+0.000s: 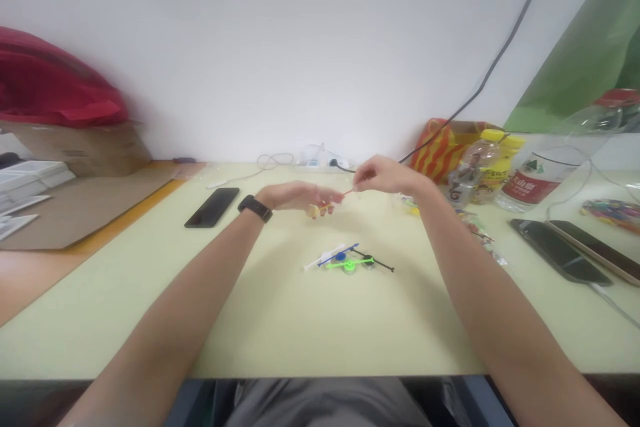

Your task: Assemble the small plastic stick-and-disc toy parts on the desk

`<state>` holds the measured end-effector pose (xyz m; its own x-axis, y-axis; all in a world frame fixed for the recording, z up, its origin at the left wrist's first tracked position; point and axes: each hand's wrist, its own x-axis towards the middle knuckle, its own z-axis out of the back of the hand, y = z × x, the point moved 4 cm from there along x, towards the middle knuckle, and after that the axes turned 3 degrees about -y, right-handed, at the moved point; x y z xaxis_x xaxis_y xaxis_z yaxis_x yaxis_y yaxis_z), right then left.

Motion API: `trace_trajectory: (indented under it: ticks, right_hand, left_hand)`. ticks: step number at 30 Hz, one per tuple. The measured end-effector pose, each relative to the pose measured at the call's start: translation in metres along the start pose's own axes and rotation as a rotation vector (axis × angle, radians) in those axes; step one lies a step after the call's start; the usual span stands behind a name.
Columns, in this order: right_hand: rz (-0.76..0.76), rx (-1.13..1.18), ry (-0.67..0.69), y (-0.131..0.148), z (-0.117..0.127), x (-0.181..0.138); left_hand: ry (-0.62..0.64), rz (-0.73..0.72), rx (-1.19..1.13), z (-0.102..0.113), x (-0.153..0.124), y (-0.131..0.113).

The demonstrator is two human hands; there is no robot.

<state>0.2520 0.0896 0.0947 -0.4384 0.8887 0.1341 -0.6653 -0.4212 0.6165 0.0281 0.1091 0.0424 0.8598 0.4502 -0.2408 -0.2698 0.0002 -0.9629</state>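
While a thin reddish stick (349,192) was held up between the hands, its right end was pinched by the thumb and forefinger of the right hand (383,175). Its left end was met by the fingertips of the left hand (297,196). The left fingers were stretched out toward the right, but whether the stick was gripped by them could not be told. Just under those fingers, a small yellow piece (314,211) was partly hidden.

Nearer the body than the fingers, 4 sticks were laid close together, some crossing: a white stick (314,264), a blue stick (327,261), a green stick (363,261) and a black stick (384,265). All were set on the pale table (280,320).

Left of the left fingers, a black wristband (255,208) was worn, and farther left a dark phone (212,207) was laid. Beyond the fingers, a black plug (334,163) was seen near the wall. To the right of the right fingers, a striped bag (430,143), 2 yellow-capped bottles (473,163) and a large bottle (535,180) were grouped.
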Motion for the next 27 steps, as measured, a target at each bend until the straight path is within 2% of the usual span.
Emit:
trace_trajectory:
  ticks: [4,8,16,23,27]
  right_hand:
    - [-0.03,0.124,-0.12,0.0,0.009,-0.003]
    - [-0.024,0.128,-0.163,0.001,0.0,0.004]
    - [-0.061,0.143,-0.154,-0.007,-0.022,0.019]
    - [-0.06,0.122,-0.185,-0.007,-0.015,0.014]
    - [-0.071,0.31,-0.113,0.001,-0.011,0.008]
  left_hand:
    - [0.017,0.004,0.004,0.001,0.001,0.002]
    - [0.024,-0.01,0.009,0.001,0.002,0.002]
    - [0.001,-0.007,-0.023,-0.002,0.003,-0.001]
    - [-0.037,-0.008,-0.042,0.001,0.003,0.001]
    - [-0.063,0.001,-0.06,0.002,0.002,0.001]
